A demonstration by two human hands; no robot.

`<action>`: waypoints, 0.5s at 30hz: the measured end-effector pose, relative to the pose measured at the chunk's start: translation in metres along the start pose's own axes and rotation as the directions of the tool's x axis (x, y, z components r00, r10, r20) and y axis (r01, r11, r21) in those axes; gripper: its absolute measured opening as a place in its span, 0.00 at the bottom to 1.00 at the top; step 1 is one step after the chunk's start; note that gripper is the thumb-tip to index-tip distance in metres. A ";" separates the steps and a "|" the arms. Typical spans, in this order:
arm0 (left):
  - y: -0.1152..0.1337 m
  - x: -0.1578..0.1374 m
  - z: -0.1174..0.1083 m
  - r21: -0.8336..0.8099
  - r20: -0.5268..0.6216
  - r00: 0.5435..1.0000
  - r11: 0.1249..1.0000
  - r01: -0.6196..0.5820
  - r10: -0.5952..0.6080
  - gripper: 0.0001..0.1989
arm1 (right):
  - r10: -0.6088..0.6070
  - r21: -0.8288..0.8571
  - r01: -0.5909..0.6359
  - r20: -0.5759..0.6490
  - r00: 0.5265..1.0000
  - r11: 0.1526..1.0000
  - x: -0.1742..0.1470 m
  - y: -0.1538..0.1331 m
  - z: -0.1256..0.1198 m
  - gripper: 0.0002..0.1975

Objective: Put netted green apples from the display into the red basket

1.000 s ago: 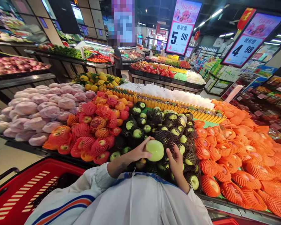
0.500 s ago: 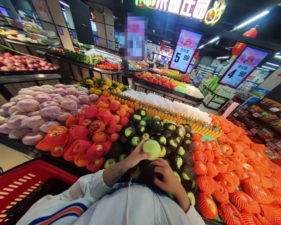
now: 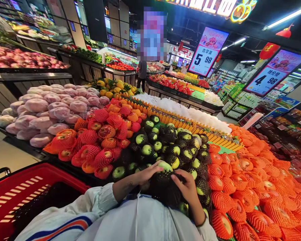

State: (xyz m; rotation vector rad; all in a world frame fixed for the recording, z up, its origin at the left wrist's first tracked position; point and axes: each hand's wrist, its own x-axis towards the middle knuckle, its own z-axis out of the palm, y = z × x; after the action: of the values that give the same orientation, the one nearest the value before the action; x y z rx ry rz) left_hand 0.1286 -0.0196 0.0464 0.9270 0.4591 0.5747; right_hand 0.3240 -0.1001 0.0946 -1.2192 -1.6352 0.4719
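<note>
A green apple (image 3: 165,166) is in front of my body, low over the display, with a black foam net (image 3: 163,180) around its lower part. My left hand (image 3: 148,173) has its fingers over the apple's left and top side. On the other side, my right hand (image 3: 187,184) pinches the net near its rim, thumb and fingers bent. The palm sides of both hands are partly hidden. Around them lies a pile of green apples (image 3: 147,149), many in black nets.
Red apples in pink and orange nets (image 3: 107,131) lie left of the pile, wrapped pale fruit (image 3: 36,105) beyond them. Orange-netted fruit (image 3: 240,201) fills the right side. A red shopping basket (image 3: 72,172) stands at lower left. A person (image 3: 142,72) is in the background.
The apple, bare before in my left hand, has come down and now sits partly in the black net. My right hand has risen beside it. The camera view has shifted slightly.
</note>
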 end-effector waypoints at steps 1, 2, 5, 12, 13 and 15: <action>-0.001 -0.001 0.001 0.015 0.034 0.999 1.000 0.016 -0.017 0.21 | 0.038 0.027 -0.037 -0.033 0.999 0.999 0.001 0.003 0.001 0.08; -0.002 -0.001 0.001 0.022 0.067 0.997 0.999 0.034 -0.036 0.22 | 0.080 0.055 -0.077 -0.040 0.996 0.996 0.001 0.004 0.002 0.08; -0.003 -0.004 0.002 0.007 0.148 0.987 0.998 0.063 -0.063 0.30 | 0.205 0.136 -0.202 -0.008 0.979 0.970 0.003 0.006 0.008 0.08; 0.002 -0.012 0.002 -0.051 0.212 0.974 0.995 0.091 -0.078 0.36 | 0.378 0.314 -0.390 0.101 0.920 0.865 -0.001 0.015 0.011 0.15; -0.001 -0.012 0.001 -0.074 0.172 0.983 0.994 0.084 -0.070 0.31 | 0.383 0.342 -0.404 0.130 0.915 0.849 -0.003 0.018 0.009 0.16; -0.009 -0.009 -0.002 -0.101 0.097 0.994 0.993 0.067 -0.058 0.24 | 0.394 0.420 -0.456 0.231 0.890 0.784 -0.008 0.023 0.006 0.19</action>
State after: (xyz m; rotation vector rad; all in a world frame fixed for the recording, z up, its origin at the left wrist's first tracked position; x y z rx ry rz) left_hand 0.1226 -0.0286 0.0391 0.8335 0.3690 0.4912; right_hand 0.3302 -0.0963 0.0704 -1.1964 -1.2305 1.1862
